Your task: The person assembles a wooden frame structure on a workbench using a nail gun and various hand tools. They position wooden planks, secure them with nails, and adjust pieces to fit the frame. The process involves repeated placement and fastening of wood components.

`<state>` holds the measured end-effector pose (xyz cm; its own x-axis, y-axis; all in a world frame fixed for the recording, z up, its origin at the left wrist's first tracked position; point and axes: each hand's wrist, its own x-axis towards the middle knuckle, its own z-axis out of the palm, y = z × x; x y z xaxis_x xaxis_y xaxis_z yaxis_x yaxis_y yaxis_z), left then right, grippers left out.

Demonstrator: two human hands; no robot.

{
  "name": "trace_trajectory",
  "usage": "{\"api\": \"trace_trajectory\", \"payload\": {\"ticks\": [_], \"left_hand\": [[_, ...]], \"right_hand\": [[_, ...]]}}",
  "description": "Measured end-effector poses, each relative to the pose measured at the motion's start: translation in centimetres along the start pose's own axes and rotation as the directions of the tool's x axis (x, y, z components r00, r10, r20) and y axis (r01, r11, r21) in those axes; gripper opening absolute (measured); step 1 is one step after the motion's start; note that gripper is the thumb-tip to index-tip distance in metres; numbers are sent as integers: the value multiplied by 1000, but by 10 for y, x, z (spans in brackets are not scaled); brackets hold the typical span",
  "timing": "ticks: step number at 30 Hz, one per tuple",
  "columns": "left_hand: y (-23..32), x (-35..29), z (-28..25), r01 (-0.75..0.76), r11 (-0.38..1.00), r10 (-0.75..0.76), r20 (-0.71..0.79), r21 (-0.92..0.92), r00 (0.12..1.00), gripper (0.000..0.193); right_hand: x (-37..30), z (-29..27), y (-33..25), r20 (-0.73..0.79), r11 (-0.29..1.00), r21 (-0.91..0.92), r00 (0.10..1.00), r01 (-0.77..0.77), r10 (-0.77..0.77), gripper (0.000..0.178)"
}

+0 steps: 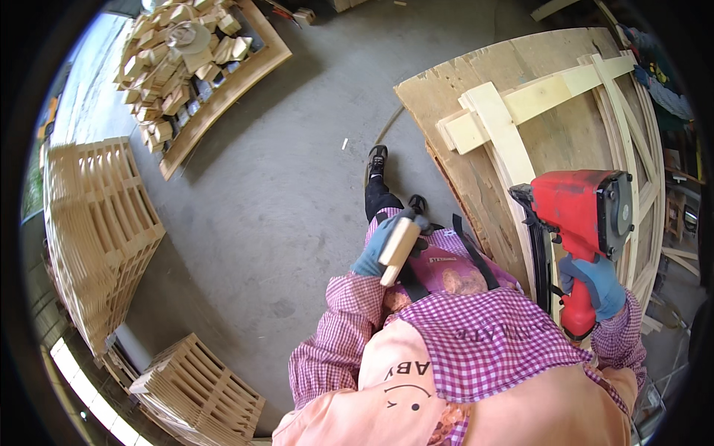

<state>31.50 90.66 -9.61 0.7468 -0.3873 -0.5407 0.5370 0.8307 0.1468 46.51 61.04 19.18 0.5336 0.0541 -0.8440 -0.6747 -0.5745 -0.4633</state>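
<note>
My left hand (374,249), in a blue-grey work glove, is closed around small wooden blocks (400,244) in front of my waist. A red nail gun (584,208) with a black magazine is gripped by its handle in my gloved right hand (599,286). The gun is over the near side of a plywood-topped workbench (476,193). On that bench a pale board (550,100) lies crossed by another plank (502,134) near the left end. Thinner slats (619,111) cross its far right part.
Wooden blocks (175,67) are heaped on a low wooden platform (230,93) at the far left. Slatted wooden panels stand in a tall stack (100,230) on the left, with a lower stack (201,390) nearer me. A hose (388,125) runs over the grey floor beside my foot.
</note>
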Motion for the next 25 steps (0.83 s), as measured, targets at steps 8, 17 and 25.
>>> {"api": "trace_trajectory", "payload": {"ticks": [8,17,25], "left_hand": [[83,112,52,132,790,-102,-85,599,991,38],[84,187,34,79,348,-11,-80,934,997,41],[107,196,49,209,248,-182,-166,946,969,52]], "right_hand": [[65,41,-137,62,989,-102,993,106,-100,20],[168,104,-236,-48,998,8,997,-62,62,30],[212,110,-231,-33,962,-59,964,-265,264,34]]}}
